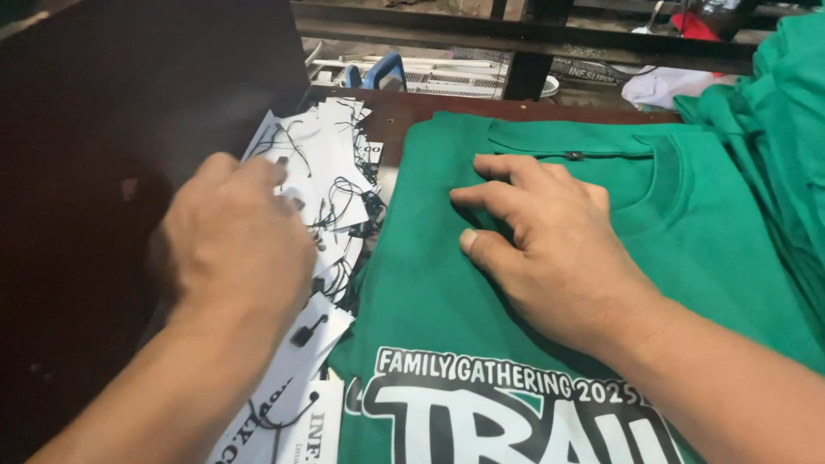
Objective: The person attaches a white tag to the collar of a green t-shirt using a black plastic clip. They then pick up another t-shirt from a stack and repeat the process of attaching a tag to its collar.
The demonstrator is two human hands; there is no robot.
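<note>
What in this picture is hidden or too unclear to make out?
- Left hand, head view: it is blurred and seen from the back, so its fingertips among the white tags are hidden.
- Green shirt: the bottom edge cuts off its white print.
- Right hand: its palm hides the cloth beneath.
- Stack of green cloth: cut off by the right edge.

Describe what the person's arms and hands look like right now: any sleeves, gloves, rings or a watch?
Both arms are bare as far up as the picture shows, with no sleeves in view. The left hand and right hand wear no gloves. No rings, watch or wristband show on either. The nails look short and plain.
</note>
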